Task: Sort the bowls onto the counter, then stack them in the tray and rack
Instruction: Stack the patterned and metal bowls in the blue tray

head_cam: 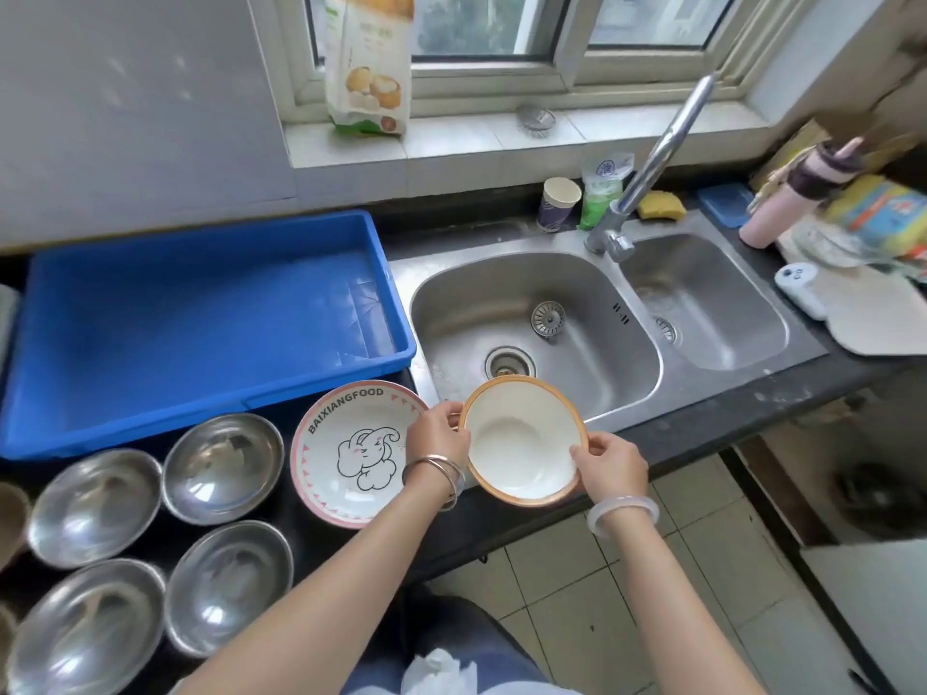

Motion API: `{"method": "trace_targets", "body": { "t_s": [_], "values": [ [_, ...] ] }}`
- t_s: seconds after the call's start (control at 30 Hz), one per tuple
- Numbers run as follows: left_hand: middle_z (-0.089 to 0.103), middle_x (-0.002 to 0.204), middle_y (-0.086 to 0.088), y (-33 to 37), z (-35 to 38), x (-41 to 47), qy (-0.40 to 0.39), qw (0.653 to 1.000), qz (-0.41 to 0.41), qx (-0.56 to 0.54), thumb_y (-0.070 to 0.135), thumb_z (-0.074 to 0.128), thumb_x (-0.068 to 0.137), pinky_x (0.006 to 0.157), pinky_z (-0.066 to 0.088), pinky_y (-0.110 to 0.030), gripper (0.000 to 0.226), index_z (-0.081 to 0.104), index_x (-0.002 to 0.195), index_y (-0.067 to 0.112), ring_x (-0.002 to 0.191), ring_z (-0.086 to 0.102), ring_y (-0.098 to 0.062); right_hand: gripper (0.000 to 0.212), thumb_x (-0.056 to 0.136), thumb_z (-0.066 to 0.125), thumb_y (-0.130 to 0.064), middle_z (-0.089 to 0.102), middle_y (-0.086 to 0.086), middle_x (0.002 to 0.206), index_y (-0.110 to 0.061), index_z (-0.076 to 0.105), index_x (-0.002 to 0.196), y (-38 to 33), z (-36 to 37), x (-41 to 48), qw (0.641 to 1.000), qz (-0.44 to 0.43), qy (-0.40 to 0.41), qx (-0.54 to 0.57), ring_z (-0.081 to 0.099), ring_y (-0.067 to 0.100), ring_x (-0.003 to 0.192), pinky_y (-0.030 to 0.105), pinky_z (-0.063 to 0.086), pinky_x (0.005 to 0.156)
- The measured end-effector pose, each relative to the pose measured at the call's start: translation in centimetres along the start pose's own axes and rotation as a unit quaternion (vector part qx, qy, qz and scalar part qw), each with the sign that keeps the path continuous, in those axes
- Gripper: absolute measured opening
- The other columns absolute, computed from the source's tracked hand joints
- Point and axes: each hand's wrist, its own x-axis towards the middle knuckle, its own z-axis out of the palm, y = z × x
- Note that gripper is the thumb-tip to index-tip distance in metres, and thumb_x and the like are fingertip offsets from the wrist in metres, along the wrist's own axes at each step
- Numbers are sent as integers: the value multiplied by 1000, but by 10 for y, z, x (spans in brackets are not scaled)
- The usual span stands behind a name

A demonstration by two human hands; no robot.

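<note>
Both hands hold a white bowl with an orange rim point(521, 441) above the front edge of the sink. My left hand point(437, 433) grips its left rim and my right hand point(614, 464) its right rim. Just left of it a pink-rimmed bowl with an elephant drawing point(351, 451) rests on the dark counter. Several steel bowls point(223, 466) sit in rows at the lower left. A blue tray point(200, 323) stands empty behind them. No rack is in sight.
A double steel sink point(536, 318) with a tall faucet point(652, 163) lies to the right of the tray. A paper cup point(558, 203), sponge point(661, 205), pink bottle point(782, 203) and cutting board point(873, 318) crowd the back and right counter. Tiled floor lies below.
</note>
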Motion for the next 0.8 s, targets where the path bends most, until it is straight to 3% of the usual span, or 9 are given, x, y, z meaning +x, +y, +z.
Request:
{"method": "trace_targets", "body": {
  "t_s": [0.37,0.5,0.6,0.7,0.8],
  "values": [
    [72,105,-8,-16,11,6,-7,999,-34,11,3,60,80,78,49,-26,30,65,108,11,94,66,-21,10,82,63,-15,68,-1,79,-16,69,89,22,16,11,999,20,-31,27,65,20,80,41,58,79],
    [71,105,-7,-16,11,6,-4,999,-35,12,3,60,80,75,47,-23,28,64,107,11,85,61,-14,10,83,63,-15,64,-11,75,-19,65,91,26,17,14,998,10,-46,47,63,10,72,31,59,61],
    [70,107,-6,-16,10,4,-13,999,-32,7,5,62,81,76,48,-25,28,63,109,11,92,63,-17,10,87,60,-17,65,-10,82,-20,63,96,30,16,15,996,1,-73,53,61,6,73,19,53,51],
    [70,107,-5,-18,8,3,-18,999,-32,-2,9,64,82,79,46,-24,28,64,109,12,93,62,-15,13,90,57,-23,66,-2,94,-19,62,102,31,12,14,994,-1,-94,60,63,16,87,31,57,70],
    [69,110,-4,-21,-1,1,-11,999,-35,-18,13,64,83,81,44,-22,30,62,114,11,91,59,-12,24,94,50,-28,63,-4,99,-18,60,113,25,8,11,996,-34,-75,35,59,19,98,30,44,80]
  ]
}}
